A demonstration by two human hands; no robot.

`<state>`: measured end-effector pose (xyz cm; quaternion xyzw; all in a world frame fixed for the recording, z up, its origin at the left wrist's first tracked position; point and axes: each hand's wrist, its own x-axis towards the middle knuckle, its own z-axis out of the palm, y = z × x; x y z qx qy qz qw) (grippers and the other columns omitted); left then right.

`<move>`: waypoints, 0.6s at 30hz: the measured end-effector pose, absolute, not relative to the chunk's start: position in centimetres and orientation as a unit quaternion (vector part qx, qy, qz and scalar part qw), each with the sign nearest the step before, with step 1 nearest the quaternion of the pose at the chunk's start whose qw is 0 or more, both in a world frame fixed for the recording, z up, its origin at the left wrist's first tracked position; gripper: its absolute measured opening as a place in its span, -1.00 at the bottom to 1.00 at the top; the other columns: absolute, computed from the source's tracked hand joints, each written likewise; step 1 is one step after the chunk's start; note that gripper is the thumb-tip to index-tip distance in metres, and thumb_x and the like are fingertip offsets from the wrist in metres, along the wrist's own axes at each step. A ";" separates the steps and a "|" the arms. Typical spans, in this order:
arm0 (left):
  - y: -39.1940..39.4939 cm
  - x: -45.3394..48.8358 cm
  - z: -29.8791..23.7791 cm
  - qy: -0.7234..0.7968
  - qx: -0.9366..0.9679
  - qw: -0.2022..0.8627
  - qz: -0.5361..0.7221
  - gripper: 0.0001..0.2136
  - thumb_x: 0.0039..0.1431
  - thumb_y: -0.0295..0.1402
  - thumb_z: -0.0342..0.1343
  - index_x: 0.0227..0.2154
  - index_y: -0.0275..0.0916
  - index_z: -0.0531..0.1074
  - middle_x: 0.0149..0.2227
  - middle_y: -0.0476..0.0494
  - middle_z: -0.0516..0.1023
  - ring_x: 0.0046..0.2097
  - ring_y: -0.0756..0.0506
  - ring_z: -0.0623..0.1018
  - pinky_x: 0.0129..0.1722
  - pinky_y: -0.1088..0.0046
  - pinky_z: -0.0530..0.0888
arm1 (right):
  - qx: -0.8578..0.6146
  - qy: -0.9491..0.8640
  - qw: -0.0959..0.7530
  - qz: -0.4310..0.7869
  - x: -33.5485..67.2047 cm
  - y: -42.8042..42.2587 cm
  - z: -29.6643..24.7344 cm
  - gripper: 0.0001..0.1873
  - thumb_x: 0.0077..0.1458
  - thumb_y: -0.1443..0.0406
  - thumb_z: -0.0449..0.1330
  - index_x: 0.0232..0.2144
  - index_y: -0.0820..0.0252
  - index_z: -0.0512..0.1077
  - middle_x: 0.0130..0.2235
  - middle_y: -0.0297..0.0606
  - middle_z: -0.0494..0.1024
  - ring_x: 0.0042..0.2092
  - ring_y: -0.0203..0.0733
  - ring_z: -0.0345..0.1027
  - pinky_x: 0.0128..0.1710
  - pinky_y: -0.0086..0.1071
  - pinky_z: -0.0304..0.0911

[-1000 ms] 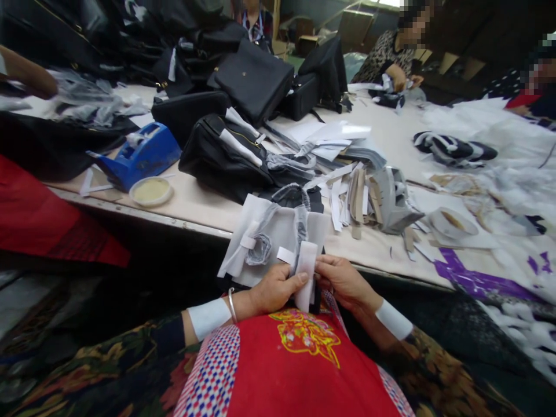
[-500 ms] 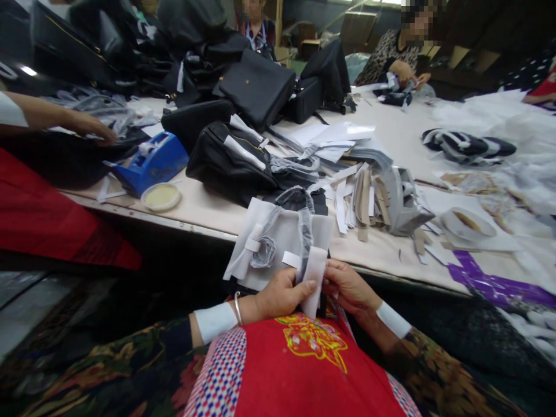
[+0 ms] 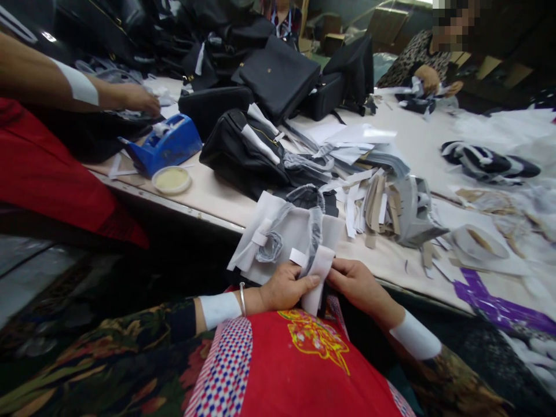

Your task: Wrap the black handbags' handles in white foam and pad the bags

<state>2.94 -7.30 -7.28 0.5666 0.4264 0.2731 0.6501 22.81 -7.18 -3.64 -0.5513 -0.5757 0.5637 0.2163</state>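
Both hands meet at our lap in the head view, just below the edge of the table. Our left hand pinches the white strip from its left side, with the thumb laid across it and the other fingers curled under. Our right hand closes on the strip's right edge, fingertips narrow on it. The strip stands nearly upright between them. Its top leans on the wrapped piece, a white-papered bundle with clear film around it that rests against the table edge above our hands.

Over the last second the grip has hardly changed: same strip, same two pinches, thumbs barely moved. The strip now tilts a touch more to the right, and the whole scene has slid in the picture because the camera shifted. We judge the work on the strip to be at the same stage; whether it is being pressed or only held, we cannot tell.

The real change is at the left. A co-worker's hand was only a forearm at the picture's edge a second ago. It has since reached over the table and now lies just behind the blue dispenser. The dish beside it and the black bag have stayed put, well apart from our hands.
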 end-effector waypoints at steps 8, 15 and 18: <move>-6.9 2.9 -6.9 0.443 0.549 0.669 0.234 -0.62 0.10 -0.09 0.10 -0.44 -0.40 0.51 -0.51 -0.02 0.37 -0.48 0.03 0.29 -0.54 0.52 0.22 | -0.400 -0.877 0.102 0.247 26.6 -9.0 0.4 -0.51 0.18 0.33 0.17 0.17 0.18 0.29 0.06 -0.04 0.50 0.02 -0.04 0.42 -0.01 -0.20 0.37; -7.0 2.9 -6.7 0.446 0.624 0.585 0.263 -0.69 0.12 -0.21 0.09 -0.62 -0.31 0.36 -0.54 0.03 0.31 -0.49 0.05 0.25 -0.53 0.54 0.21 | -0.185 -0.981 -0.052 0.024 21.5 -7.2 2.8 -0.82 0.24 0.40 0.08 -0.23 0.30 0.49 -0.37 -0.16 0.52 -0.38 -0.14 0.30 -0.37 -0.23 0.20; -7.1 2.8 -7.2 0.423 0.655 0.552 0.295 -0.73 0.14 -0.28 0.08 -0.61 -0.31 0.38 -0.53 0.01 0.37 -0.45 0.02 0.32 -0.48 0.54 0.29 | -0.166 -0.985 -0.039 0.028 19.9 -5.9 3.3 -0.85 0.22 0.37 0.13 -0.29 0.25 0.52 -0.34 -0.16 0.53 -0.35 -0.15 0.29 -0.35 -0.24 0.14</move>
